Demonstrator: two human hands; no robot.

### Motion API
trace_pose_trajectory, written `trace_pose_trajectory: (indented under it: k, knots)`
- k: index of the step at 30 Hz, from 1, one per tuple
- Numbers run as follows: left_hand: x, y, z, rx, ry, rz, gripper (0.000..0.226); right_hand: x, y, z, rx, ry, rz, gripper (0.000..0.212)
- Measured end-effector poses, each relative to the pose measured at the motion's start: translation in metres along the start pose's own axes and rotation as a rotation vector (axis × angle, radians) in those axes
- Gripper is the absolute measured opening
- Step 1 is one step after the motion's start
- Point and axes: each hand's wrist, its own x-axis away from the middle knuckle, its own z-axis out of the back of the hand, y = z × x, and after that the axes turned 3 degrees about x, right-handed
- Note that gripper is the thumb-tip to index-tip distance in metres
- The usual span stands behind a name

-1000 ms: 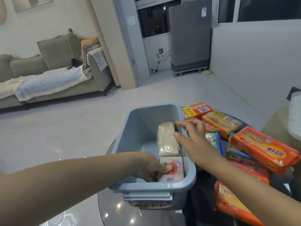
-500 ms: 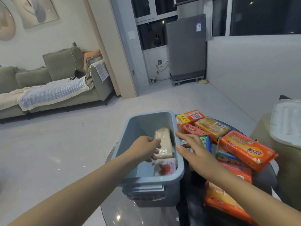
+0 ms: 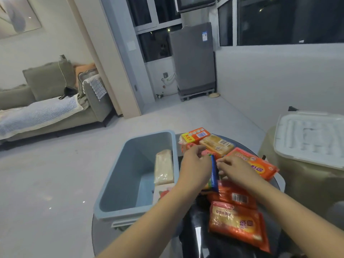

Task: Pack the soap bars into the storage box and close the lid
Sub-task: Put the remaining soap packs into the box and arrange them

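- At the lower right of the frame, an orange soap pack (image 3: 236, 225) lies flat on the dark round surface (image 3: 193, 239), with another orange pack (image 3: 232, 196) just above it.
- At lower centre the blue storage box (image 3: 119, 183) stands open on the surface. A pale soap bar (image 3: 164, 167) lies along its right wall, and a white-and-red bar (image 3: 162, 192) sits nearer the camera, partly hidden by the forearm.
- The left hand (image 3: 194, 167) reaches past the box's right rim, fingers curled against a blue-edged soap pack (image 3: 213, 173) that stands on its edge.
- The right hand (image 3: 235, 170) meets the same pack from the other side, fingers bent on it.
- Just above the hands lie more packs: an orange one (image 3: 255, 162) at the right, a tan bar with a barcode (image 3: 216, 145), and an orange-and-yellow one (image 3: 194, 135) farthest back.
- At the right edge the white lid (image 3: 309, 137) rests on a beige seat (image 3: 305, 183), well apart from the box.
- A sofa (image 3: 46, 101) is at upper left.
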Motion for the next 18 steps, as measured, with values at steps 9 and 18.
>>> trace_pose_trajectory:
  k: [9, 18]
  knots:
    - [-0.023, -0.055, -0.036, -0.012, 0.147, 0.185, 0.040, 0.000, 0.007, 0.000, 0.063, -0.044, -0.015, 0.024]
    - [-0.028, -0.084, -0.035, 0.248, 0.117, 0.387, 0.034, -0.003, 0.010, -0.010, 0.073, -0.185, -0.091, 0.033]
